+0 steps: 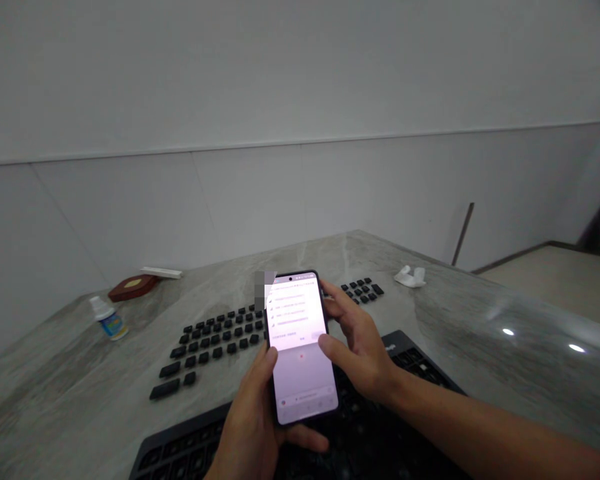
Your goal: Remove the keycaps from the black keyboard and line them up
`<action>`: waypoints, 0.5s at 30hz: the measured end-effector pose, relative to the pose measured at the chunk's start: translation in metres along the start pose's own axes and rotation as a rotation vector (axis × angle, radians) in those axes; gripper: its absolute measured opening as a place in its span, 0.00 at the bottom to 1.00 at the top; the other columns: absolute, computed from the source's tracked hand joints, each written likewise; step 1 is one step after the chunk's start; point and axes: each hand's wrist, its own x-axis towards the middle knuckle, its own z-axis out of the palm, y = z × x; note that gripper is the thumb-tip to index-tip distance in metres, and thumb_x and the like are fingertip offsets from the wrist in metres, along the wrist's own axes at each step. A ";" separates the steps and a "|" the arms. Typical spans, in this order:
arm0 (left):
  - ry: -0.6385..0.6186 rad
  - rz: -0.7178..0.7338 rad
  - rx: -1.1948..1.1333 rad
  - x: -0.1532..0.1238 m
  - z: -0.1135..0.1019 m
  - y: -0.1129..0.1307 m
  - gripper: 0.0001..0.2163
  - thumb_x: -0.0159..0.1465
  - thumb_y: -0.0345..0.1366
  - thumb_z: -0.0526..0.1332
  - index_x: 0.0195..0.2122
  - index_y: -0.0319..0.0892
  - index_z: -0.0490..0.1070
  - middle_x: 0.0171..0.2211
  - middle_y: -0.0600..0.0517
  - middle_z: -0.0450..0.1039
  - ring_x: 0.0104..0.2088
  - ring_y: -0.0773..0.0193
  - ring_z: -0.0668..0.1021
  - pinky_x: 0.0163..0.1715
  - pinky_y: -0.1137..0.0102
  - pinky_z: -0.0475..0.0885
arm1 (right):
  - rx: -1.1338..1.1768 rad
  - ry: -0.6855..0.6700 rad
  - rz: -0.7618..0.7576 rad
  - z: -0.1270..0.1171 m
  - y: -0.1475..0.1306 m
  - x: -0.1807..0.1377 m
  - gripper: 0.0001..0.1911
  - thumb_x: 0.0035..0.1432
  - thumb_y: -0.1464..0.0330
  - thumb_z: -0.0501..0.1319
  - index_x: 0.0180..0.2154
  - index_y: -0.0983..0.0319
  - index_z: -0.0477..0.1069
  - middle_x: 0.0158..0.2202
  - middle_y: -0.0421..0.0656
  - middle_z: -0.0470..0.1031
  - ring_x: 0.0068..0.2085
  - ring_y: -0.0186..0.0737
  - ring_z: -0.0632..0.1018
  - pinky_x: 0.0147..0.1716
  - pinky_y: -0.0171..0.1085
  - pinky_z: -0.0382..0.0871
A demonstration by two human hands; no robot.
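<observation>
A smartphone [305, 373] with a lit screen is held upright in both hands, above a black keyboard base [180, 443] whose keycaps are off. My left hand [257, 413] wraps the phone's lower left side, thumb along the edge and a finger under the bottom. My right hand [357, 343] grips the right side, its thumb on the screen's edge near the middle. Lines of text fill the upper half of the screen, too small to read. Beyond the base, loose black keycaps [217, 338] lie in rows on the table, partly hidden by the phone.
The grey marble-patterned table [70, 393] reaches to a white wall [250, 193]. At the left stand a white bottle with a blue label [111, 321] and a reddish-brown wooden object [133, 288], beside a white strip [161, 273]. Crumpled white tissue [411, 277] lies at the right.
</observation>
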 end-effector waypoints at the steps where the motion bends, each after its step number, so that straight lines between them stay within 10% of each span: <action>1: -0.005 0.000 0.000 0.000 0.000 0.000 0.24 0.71 0.42 0.46 0.66 0.39 0.49 0.49 0.37 0.72 0.40 0.50 0.77 0.21 0.65 0.77 | 0.000 0.000 -0.002 0.000 -0.001 0.000 0.35 0.54 0.71 0.58 0.63 0.64 0.54 0.48 0.52 0.75 0.45 0.48 0.76 0.43 0.47 0.69; 15: -0.007 0.027 0.020 0.000 0.000 -0.003 0.24 0.71 0.41 0.47 0.66 0.39 0.49 0.49 0.37 0.72 0.40 0.50 0.77 0.21 0.65 0.77 | 0.015 0.003 -0.001 0.001 -0.003 0.001 0.34 0.54 0.71 0.57 0.63 0.65 0.54 0.48 0.52 0.75 0.43 0.46 0.77 0.42 0.47 0.70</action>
